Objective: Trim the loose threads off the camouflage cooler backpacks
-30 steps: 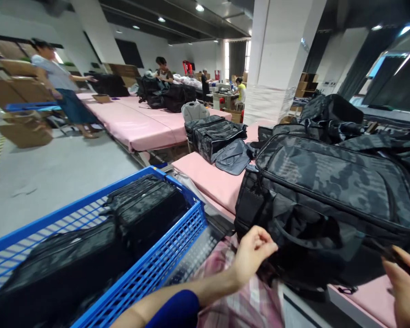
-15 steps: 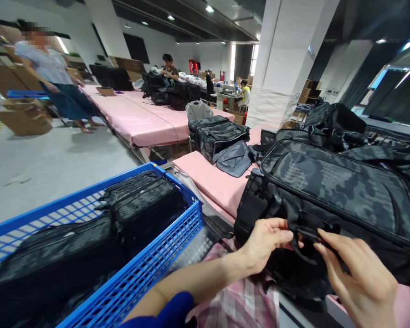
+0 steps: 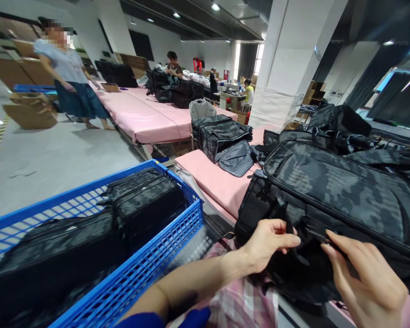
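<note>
A large black and grey camouflage bag lies on the pink-covered table at the right, its side towards me. My left hand is closed, pinching a black strap at that side between thumb and fingers. Further right, my right hand pinches the end of a dark strap or webbing piece between thumb and forefinger. Whether both straps are one piece I cannot tell, as black lies against black. A mesh pocket shows on the bag left of my hands.
A blue plastic crate at the left holds similar bags. Another camouflage bag with a grey flap stands on the pink table. More bags are piled behind at right. One person stands far left; others work farther back.
My view has swung slightly left. The strap loop between my hands has changed shape, and the strap in my left hand now stands up. Both hands remain by the bag's side.
</note>
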Motion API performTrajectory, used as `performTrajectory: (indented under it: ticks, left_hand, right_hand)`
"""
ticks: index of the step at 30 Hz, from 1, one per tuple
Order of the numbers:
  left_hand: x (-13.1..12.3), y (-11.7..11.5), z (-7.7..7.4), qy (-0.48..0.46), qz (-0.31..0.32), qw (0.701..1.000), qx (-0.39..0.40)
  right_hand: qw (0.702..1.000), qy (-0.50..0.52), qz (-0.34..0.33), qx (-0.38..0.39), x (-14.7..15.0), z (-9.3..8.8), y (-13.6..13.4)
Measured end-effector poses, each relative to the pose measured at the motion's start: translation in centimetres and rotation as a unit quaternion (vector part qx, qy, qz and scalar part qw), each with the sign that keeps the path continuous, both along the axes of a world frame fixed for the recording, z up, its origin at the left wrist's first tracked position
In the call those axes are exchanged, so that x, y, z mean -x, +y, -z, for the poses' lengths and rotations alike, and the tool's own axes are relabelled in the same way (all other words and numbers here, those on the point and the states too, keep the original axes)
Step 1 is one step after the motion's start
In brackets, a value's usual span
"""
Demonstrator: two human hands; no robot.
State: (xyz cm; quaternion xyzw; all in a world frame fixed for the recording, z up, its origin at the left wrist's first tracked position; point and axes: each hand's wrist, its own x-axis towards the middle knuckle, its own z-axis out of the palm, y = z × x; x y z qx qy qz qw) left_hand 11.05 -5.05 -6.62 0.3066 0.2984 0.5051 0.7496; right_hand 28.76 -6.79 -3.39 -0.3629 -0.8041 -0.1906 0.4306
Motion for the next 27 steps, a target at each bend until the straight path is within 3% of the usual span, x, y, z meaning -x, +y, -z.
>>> performTrajectory:
  ticks: [9, 14, 23, 27]
  left_hand:
    - [-0.5, 0.1, -0.1, 0.087, -0.069, 0.987, -0.112]
    - [-0.2, 0.3, -0.1, 0.097, -0.062, 0.987, -0.111]
    - [-0.3, 0.9, -0.3, 0.074, -0.047, 0.990, -0.113]
    - [-0.3, 1.2, -0.1, 0.088, -0.021, 0.989, -0.116]
  right_hand:
    - [0.992, -0.088, 0.040, -0.082, 1.2, 0.2, 0.4]
    - [1.000, -0.007, 0.007, -0.028, 0.2, 0.2, 0.4]
    - [0.993, -0.081, 0.052, -0.070, 1.2, 0.1, 0.7]
    - [1.000, 0.002, 0.030, -0.001, 0.2, 0.1, 0.8]
